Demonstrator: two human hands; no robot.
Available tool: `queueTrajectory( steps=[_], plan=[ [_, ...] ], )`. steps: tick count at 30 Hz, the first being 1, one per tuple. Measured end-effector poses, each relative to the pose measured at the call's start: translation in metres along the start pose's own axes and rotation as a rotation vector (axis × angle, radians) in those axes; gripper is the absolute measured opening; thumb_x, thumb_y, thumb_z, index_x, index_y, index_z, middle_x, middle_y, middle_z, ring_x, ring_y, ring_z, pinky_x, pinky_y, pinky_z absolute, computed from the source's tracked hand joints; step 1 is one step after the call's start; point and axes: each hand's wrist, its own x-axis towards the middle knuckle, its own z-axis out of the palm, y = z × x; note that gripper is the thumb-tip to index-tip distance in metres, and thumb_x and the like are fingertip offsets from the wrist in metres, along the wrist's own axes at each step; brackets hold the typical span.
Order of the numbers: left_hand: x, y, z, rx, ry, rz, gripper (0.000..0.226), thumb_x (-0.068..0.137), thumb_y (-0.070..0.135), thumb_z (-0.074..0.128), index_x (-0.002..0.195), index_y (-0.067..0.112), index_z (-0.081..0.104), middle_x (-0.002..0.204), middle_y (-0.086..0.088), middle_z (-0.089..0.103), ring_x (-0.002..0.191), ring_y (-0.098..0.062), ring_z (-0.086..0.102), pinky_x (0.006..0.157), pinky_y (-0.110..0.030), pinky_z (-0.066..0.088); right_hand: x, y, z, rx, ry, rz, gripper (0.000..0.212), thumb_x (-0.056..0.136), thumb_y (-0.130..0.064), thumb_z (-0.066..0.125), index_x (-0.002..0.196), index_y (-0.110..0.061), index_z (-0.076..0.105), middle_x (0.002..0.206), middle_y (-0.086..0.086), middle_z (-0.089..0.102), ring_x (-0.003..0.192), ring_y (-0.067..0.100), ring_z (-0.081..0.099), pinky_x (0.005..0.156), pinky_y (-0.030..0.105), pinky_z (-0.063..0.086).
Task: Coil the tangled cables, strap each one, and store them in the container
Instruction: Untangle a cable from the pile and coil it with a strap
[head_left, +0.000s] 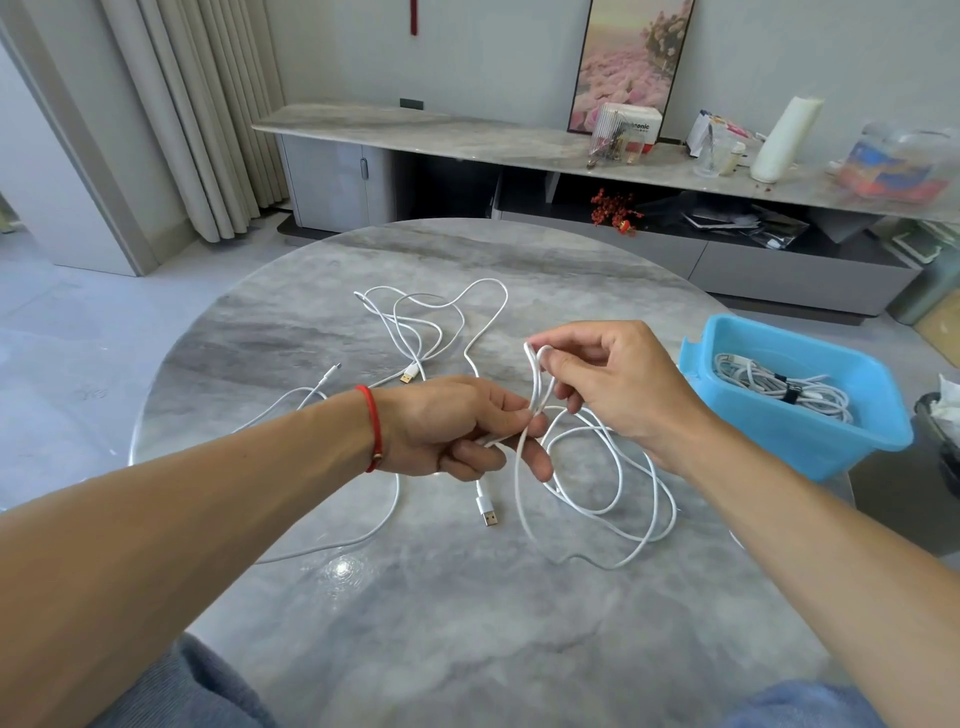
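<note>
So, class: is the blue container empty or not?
Not empty. The blue container already holds coiled white cables bound with a black strap.

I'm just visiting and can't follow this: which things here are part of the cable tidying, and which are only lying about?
Part of the job:
- white cable gripped by left hand and right hand
- loose white cables on the round table
- blue container holding a strapped coil

Just lying about:
- framed picture
- white roll
- red berry sprig
- curtain

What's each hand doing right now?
Left hand: closed, pinching the white cable.
Right hand: closed, pinching a loop of the same cable.
</note>
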Motion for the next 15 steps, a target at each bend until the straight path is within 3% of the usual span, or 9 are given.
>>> queueTrajectory(
  steps=[2,6,11,15],
  plan=[
    [0.0,0.0,0.001,0.069,0.065,-0.017,0.02,0.107,0.021,0.044,0.088,0.018,0.051,0.1,-0.015,0.072,0.044,-0.01,0.018,0.042,-0.022,0.014,-0.001,-0.002,0.0,0.043,-0.062,0.025,0.026,0.093,-0.007,0.063,0.108,-0.021,0.079,0.086,0.008,0.077,0.07,0.014,0.068,0.066,0.029,0.057],
    [0.003,-0.001,0.007,0.289,0.174,-0.045,0.021,0.107,0.026,0.043,0.088,0.019,0.048,0.083,-0.01,0.069,0.044,-0.012,0.023,0.042,-0.022,0.016,-0.003,-0.003,0.003,0.065,-0.138,0.003,0.023,0.093,-0.027,0.075,0.115,-0.023,0.077,0.09,0.007,0.078,0.071,0.013,0.07,0.069,0.023,0.058],
    [0.001,-0.004,0.012,0.475,0.253,0.032,0.026,0.108,0.028,0.036,0.085,0.021,0.047,0.068,0.006,0.055,0.046,-0.007,0.037,0.049,-0.022,0.028,0.001,-0.002,0.006,0.108,-0.022,0.002,0.008,0.088,-0.016,0.081,0.096,-0.015,0.081,0.077,0.011,0.077,0.063,0.018,0.068,0.066,0.026,0.059],
    [0.0,0.003,0.014,0.516,0.32,0.118,0.028,0.109,0.022,0.033,0.084,0.019,0.047,0.068,0.003,0.046,0.063,-0.016,0.041,0.06,-0.033,0.041,0.005,-0.002,0.002,0.151,0.124,0.06,0.006,0.085,-0.02,0.084,0.089,-0.016,0.082,0.077,0.008,0.078,0.062,0.014,0.068,0.06,0.023,0.056]
  ],
)
